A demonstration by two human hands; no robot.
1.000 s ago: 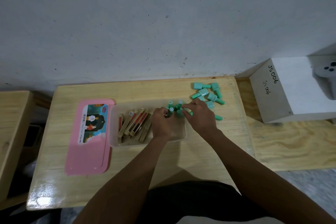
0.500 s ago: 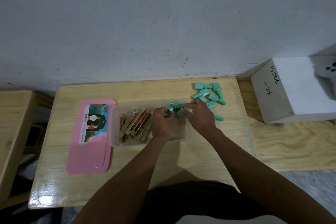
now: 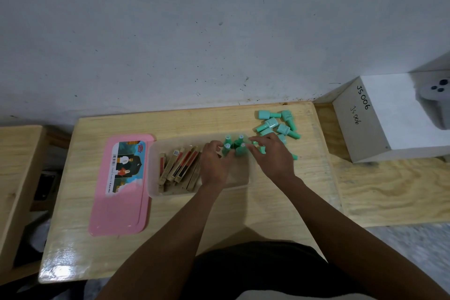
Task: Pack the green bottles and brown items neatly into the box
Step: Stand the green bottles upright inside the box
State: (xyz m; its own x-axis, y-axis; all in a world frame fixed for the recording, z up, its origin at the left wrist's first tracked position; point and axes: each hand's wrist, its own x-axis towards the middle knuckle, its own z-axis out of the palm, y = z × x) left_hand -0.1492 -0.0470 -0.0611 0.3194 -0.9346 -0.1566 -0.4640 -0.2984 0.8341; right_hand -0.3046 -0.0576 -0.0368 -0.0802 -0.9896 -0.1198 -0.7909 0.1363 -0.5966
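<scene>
A clear plastic box (image 3: 170,191) sits mid-table. Several brown flat packets (image 3: 181,168) lean in its left half. Several green bottles (image 3: 233,146) stand upright in its far right corner. My left hand (image 3: 214,163) is inside the box, its fingers closed against the upright bottles on their left. My right hand (image 3: 270,156) reaches over the box's right wall, its fingertips touching the nearest upright bottle. More green bottles (image 3: 276,124) lie loose in a pile on the table beyond my right hand.
The pink box lid (image 3: 121,202) lies flat just left of the box. A white cube (image 3: 379,124) marked JS006 stands on the wooden board to the right. A wall runs close behind the table. A second table (image 3: 14,178) is at the left.
Both hands have stayed at the upright bottles. My right hand has shifted slightly, with its fingers now spread at the bottle nearest it.
</scene>
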